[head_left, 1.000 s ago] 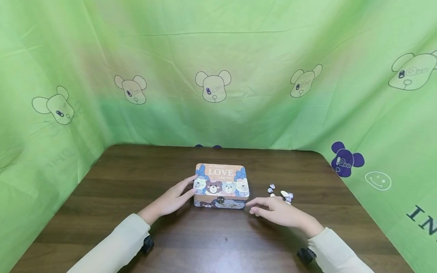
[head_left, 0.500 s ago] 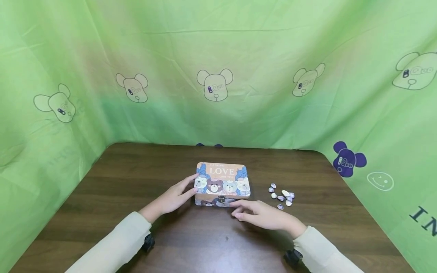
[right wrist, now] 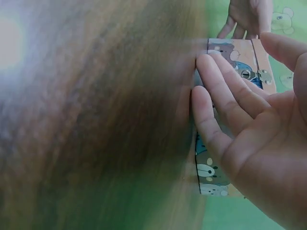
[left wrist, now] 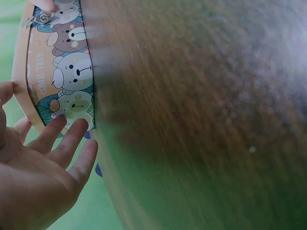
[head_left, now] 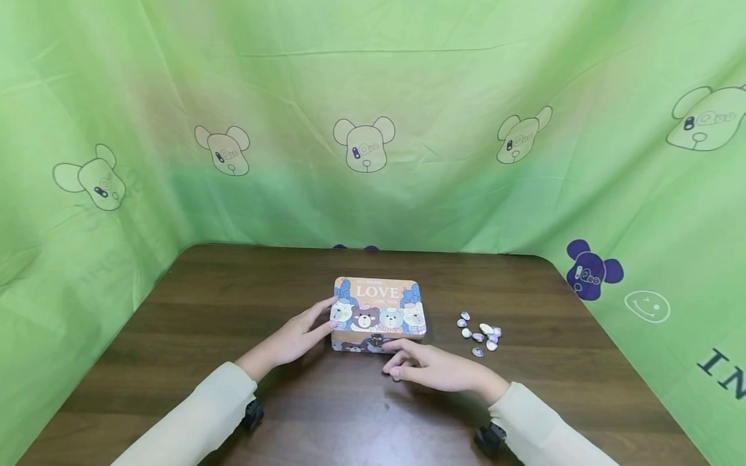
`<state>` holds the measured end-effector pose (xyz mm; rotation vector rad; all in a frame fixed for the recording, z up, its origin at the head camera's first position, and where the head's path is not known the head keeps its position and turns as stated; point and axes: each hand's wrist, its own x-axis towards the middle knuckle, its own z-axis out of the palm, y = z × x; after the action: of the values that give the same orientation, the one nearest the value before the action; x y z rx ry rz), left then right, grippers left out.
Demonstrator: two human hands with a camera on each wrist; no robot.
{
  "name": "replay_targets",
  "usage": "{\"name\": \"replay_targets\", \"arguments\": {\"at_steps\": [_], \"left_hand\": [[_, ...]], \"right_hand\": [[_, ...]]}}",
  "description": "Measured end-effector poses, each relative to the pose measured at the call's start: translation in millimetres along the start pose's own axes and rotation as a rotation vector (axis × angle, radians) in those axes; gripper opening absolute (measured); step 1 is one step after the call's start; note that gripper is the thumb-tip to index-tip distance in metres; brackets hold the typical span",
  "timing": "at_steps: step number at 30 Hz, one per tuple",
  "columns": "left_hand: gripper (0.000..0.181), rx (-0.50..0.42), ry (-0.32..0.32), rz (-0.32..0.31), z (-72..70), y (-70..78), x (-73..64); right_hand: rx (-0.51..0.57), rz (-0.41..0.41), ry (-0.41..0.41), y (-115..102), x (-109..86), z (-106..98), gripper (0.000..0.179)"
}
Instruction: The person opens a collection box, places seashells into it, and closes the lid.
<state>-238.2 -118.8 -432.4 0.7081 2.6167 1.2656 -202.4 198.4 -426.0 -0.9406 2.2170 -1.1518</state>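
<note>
A rectangular tin box [head_left: 375, 310] with bears and the word LOVE on its lid sits closed mid-table. Its small metal clasp [left wrist: 43, 18] is on the front face. My left hand [head_left: 291, 340] rests against the box's left side, fingers loosely extended, thumb near the front left corner. In front of the box, my right hand [head_left: 434, 367] reaches in from the right with relaxed fingers, its index fingertip right beside the clasp. The right wrist view shows the right hand's palm and fingers [right wrist: 220, 91] covering part of the front face.
Several small white and purple seashells [head_left: 478, 353] lie loose on the brown wooden table [head_left: 245, 278], right of the box. A green curtain [head_left: 361, 77] with bear outlines hangs around the table's back and sides.
My right hand has moved left from the box's front right corner to the clasp, uncovering more of the shells. The left hand and the box have stayed in place.
</note>
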Motion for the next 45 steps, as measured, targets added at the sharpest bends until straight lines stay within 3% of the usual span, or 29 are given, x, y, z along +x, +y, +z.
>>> {"name": "replay_targets", "arguments": {"at_steps": [8,11,19,26,34,45], "left_hand": [[0.063,0.002,0.001,0.0,0.7,-2.4,-0.2],[0.063,0.006,0.004,-0.009,0.9,-2.6,0.0],[0.063,0.009,0.007,-0.026,0.7,0.1,-1.1],[0.062,0.027,-0.003,-0.014,0.6,-0.6,-1.3],[0.06,0.098,0.029,0.028,-1.7,-0.3,1.0],[0.056,0.081,0.067,0.034,-2.1,3.8,2.5]], "right_hand": [[0.05,0.041,-0.027,-1.9,5.7,3.5,0.038],[0.041,0.062,-0.006,-3.7,12.4,4.8,0.033],[0.039,0.098,0.071,-4.8,25.5,10.2,0.038],[0.056,0.084,0.096,-5.7,28.4,12.6,0.036],[0.086,0.101,0.103,-9.0,28.9,12.3,0.038],[0.085,0.075,0.115,-13.3,27.6,8.4,0.041]]}}
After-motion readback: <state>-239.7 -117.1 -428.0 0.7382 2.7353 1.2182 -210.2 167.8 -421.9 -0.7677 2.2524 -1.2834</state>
